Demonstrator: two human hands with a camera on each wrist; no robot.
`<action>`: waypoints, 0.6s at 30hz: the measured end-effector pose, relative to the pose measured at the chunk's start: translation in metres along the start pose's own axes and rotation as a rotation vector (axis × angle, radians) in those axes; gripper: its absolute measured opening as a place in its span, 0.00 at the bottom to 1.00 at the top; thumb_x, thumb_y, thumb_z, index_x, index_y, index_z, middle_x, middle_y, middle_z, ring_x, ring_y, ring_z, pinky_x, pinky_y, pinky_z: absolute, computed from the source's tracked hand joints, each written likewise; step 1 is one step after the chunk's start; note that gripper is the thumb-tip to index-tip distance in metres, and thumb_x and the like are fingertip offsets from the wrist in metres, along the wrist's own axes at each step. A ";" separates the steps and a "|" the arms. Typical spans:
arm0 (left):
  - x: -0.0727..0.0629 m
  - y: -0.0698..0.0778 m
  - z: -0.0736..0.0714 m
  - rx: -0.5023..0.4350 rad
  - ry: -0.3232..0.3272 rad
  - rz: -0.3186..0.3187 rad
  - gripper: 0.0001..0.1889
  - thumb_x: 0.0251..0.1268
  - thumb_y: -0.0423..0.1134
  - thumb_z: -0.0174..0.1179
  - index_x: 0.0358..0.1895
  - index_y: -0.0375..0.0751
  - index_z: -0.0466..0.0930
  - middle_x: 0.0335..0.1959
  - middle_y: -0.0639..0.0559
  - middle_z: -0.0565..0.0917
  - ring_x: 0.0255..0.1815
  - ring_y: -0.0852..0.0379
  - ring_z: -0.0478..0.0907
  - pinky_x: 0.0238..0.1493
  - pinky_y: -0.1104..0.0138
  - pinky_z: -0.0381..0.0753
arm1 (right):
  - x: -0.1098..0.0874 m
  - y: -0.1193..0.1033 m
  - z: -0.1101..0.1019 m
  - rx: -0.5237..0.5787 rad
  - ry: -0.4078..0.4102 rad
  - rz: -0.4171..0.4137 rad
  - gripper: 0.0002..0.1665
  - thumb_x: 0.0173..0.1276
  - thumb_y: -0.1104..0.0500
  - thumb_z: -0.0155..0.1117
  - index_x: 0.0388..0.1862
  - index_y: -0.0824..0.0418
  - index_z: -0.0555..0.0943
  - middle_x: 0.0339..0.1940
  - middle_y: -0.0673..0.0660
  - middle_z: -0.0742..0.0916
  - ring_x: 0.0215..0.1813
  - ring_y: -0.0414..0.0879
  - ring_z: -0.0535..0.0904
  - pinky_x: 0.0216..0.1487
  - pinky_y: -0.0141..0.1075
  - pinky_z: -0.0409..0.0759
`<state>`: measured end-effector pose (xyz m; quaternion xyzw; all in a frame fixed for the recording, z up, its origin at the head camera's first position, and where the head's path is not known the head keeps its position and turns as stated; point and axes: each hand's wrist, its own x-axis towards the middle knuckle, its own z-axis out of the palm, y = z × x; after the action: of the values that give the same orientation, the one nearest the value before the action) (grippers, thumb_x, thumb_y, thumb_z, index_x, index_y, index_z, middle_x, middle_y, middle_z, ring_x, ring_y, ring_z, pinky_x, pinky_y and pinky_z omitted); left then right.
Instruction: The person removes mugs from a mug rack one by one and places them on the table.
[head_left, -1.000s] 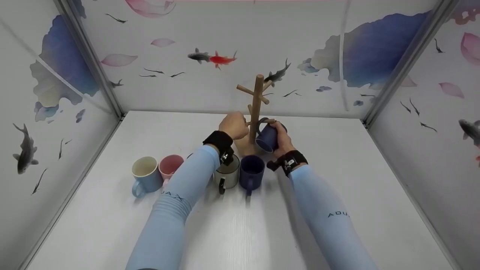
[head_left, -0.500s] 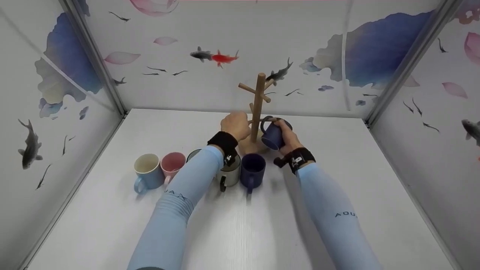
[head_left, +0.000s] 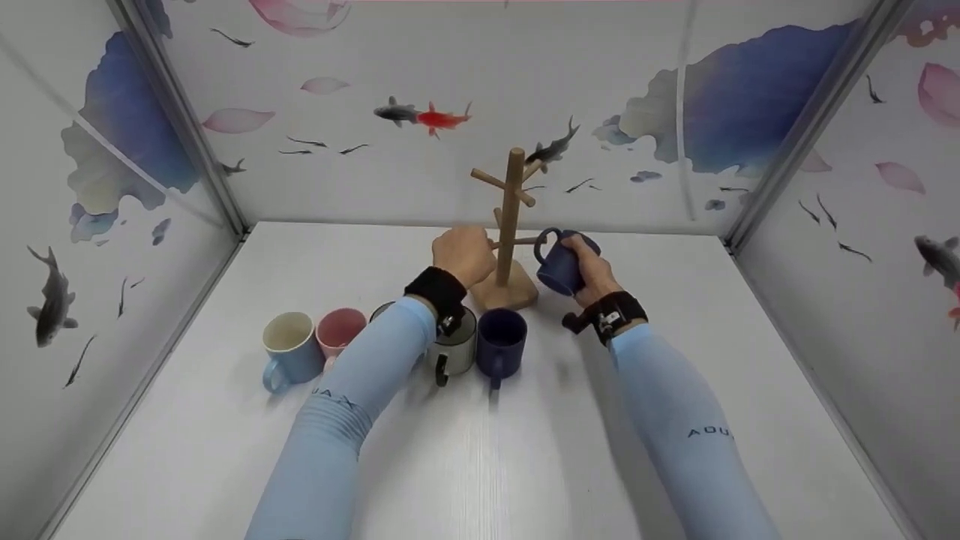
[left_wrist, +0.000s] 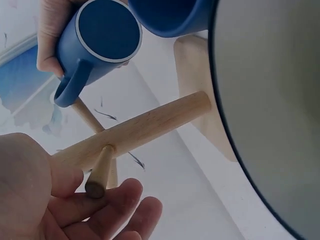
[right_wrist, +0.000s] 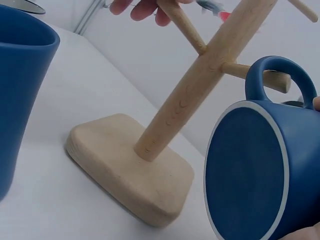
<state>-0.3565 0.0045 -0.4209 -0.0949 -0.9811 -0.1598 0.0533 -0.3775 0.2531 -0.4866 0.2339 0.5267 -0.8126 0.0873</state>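
Observation:
My right hand (head_left: 592,268) grips a dark blue mug (head_left: 559,264), tilted and off the table, to the right of a wooden mug tree (head_left: 510,217). The mug's handle (right_wrist: 280,65) is at the tip of a lower right peg (right_wrist: 242,71); the peg's end shows within the handle loop in the right wrist view. My left hand (head_left: 463,255) holds another lower peg (left_wrist: 102,167), with thumb and fingers about its end. A second dark blue mug (head_left: 501,341) stands upright in front of the tree's base (head_left: 506,289).
To the left stand a light blue mug (head_left: 292,349), a pink mug (head_left: 340,330) and a pale mug with a dark handle (head_left: 455,349). Another dark-rimmed mug (head_left: 381,308) is mostly hidden by the left arm. White panels enclose the white table (head_left: 510,457).
The right hand has moved right with the blue mug, its handle sliding outward along the peg to the tip. The left hand has stayed at the tree.

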 end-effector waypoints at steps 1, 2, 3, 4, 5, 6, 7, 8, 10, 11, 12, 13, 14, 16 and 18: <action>-0.002 0.000 -0.001 0.005 0.006 0.004 0.12 0.80 0.41 0.61 0.41 0.42 0.93 0.40 0.45 0.94 0.40 0.46 0.91 0.45 0.47 0.94 | 0.000 -0.001 -0.001 -0.010 -0.003 -0.011 0.37 0.70 0.48 0.78 0.70 0.59 0.74 0.56 0.54 0.85 0.49 0.44 0.90 0.50 0.34 0.93; -0.004 -0.001 -0.003 0.013 0.011 0.011 0.12 0.80 0.40 0.61 0.39 0.41 0.93 0.39 0.44 0.94 0.40 0.46 0.91 0.44 0.47 0.94 | 0.000 -0.002 -0.002 -0.017 -0.006 -0.020 0.36 0.70 0.48 0.78 0.69 0.59 0.75 0.56 0.53 0.86 0.48 0.44 0.90 0.50 0.34 0.93; -0.006 -0.002 -0.004 0.020 0.015 0.019 0.13 0.79 0.40 0.61 0.38 0.40 0.92 0.38 0.43 0.93 0.39 0.45 0.91 0.43 0.46 0.94 | 0.000 -0.003 -0.002 -0.020 -0.010 -0.032 0.34 0.70 0.48 0.77 0.68 0.59 0.75 0.55 0.53 0.86 0.48 0.43 0.90 0.50 0.33 0.93; -0.009 -0.002 -0.005 0.026 0.020 0.031 0.14 0.80 0.40 0.60 0.37 0.39 0.92 0.37 0.42 0.93 0.38 0.44 0.91 0.43 0.46 0.94 | 0.000 -0.003 -0.003 -0.022 -0.015 -0.044 0.32 0.70 0.48 0.77 0.67 0.58 0.76 0.54 0.53 0.87 0.47 0.43 0.90 0.49 0.33 0.93; -0.011 -0.003 -0.006 0.032 0.027 0.043 0.15 0.80 0.40 0.59 0.36 0.39 0.91 0.36 0.42 0.93 0.37 0.44 0.91 0.42 0.46 0.94 | 0.000 -0.004 -0.003 -0.023 -0.020 -0.056 0.30 0.71 0.48 0.77 0.65 0.58 0.77 0.52 0.52 0.87 0.46 0.43 0.91 0.49 0.33 0.93; -0.014 -0.004 -0.007 0.035 0.033 0.054 0.16 0.82 0.41 0.59 0.37 0.38 0.91 0.35 0.41 0.92 0.37 0.44 0.91 0.41 0.45 0.93 | 0.000 -0.005 -0.003 -0.024 -0.023 -0.068 0.29 0.71 0.49 0.76 0.64 0.58 0.77 0.51 0.52 0.88 0.45 0.43 0.91 0.48 0.33 0.93; -0.017 -0.005 -0.007 0.035 0.039 0.063 0.17 0.83 0.42 0.58 0.37 0.38 0.92 0.34 0.42 0.92 0.35 0.45 0.90 0.40 0.46 0.93 | -0.001 -0.005 -0.003 -0.025 -0.028 -0.076 0.27 0.72 0.49 0.76 0.63 0.58 0.78 0.50 0.51 0.89 0.44 0.42 0.91 0.48 0.33 0.93; -0.020 -0.006 -0.008 0.027 0.044 0.070 0.18 0.84 0.43 0.57 0.38 0.38 0.92 0.33 0.42 0.92 0.34 0.46 0.89 0.39 0.47 0.93 | -0.001 -0.006 -0.003 -0.028 -0.032 -0.083 0.26 0.72 0.49 0.76 0.62 0.58 0.78 0.48 0.51 0.89 0.44 0.42 0.92 0.47 0.33 0.93; -0.026 -0.009 -0.008 0.004 0.051 0.078 0.20 0.86 0.46 0.56 0.40 0.38 0.93 0.31 0.45 0.89 0.31 0.49 0.85 0.35 0.49 0.90 | -0.003 -0.007 -0.001 -0.039 -0.042 -0.099 0.26 0.72 0.49 0.76 0.62 0.58 0.78 0.46 0.50 0.90 0.43 0.41 0.92 0.47 0.32 0.93; -0.030 -0.010 -0.007 -0.008 0.051 0.082 0.21 0.87 0.47 0.56 0.39 0.38 0.93 0.28 0.46 0.87 0.29 0.50 0.82 0.31 0.51 0.87 | -0.004 -0.007 0.000 -0.043 -0.047 -0.108 0.26 0.73 0.50 0.76 0.62 0.58 0.78 0.45 0.50 0.91 0.43 0.41 0.92 0.47 0.32 0.93; -0.033 -0.010 -0.007 -0.022 0.050 0.084 0.22 0.87 0.48 0.56 0.37 0.39 0.92 0.26 0.49 0.84 0.27 0.52 0.79 0.29 0.54 0.83 | -0.005 -0.007 0.001 -0.047 -0.052 -0.115 0.26 0.73 0.50 0.76 0.62 0.58 0.77 0.46 0.50 0.91 0.43 0.41 0.92 0.48 0.32 0.93; -0.036 -0.011 -0.006 -0.038 0.051 0.089 0.22 0.86 0.49 0.56 0.33 0.40 0.90 0.24 0.51 0.81 0.26 0.53 0.77 0.27 0.56 0.79 | -0.006 -0.007 0.002 -0.053 -0.061 -0.124 0.26 0.73 0.50 0.76 0.63 0.58 0.77 0.46 0.50 0.91 0.43 0.41 0.92 0.48 0.32 0.92; -0.039 -0.011 -0.006 -0.049 0.053 0.094 0.23 0.86 0.49 0.56 0.31 0.41 0.89 0.24 0.52 0.80 0.26 0.53 0.75 0.26 0.57 0.75 | -0.008 -0.007 0.004 -0.063 -0.067 -0.136 0.27 0.73 0.50 0.75 0.63 0.58 0.76 0.46 0.50 0.91 0.43 0.41 0.92 0.48 0.32 0.92; -0.047 -0.010 -0.005 -0.068 0.051 0.104 0.24 0.86 0.51 0.56 0.30 0.41 0.88 0.23 0.52 0.79 0.26 0.54 0.74 0.25 0.59 0.70 | -0.011 -0.007 0.005 -0.076 -0.080 -0.158 0.29 0.73 0.50 0.74 0.65 0.59 0.74 0.46 0.50 0.90 0.43 0.41 0.92 0.47 0.33 0.92; -0.053 -0.008 -0.005 -0.091 0.048 0.113 0.24 0.87 0.51 0.56 0.30 0.42 0.89 0.24 0.52 0.81 0.27 0.54 0.75 0.25 0.60 0.69 | -0.015 -0.008 0.007 -0.095 -0.092 -0.173 0.30 0.73 0.51 0.74 0.65 0.59 0.73 0.47 0.50 0.90 0.43 0.41 0.92 0.47 0.33 0.92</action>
<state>-0.3059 -0.0135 -0.4252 -0.1486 -0.9643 -0.2034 0.0813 -0.3693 0.2490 -0.4711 0.1456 0.5782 -0.8012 0.0518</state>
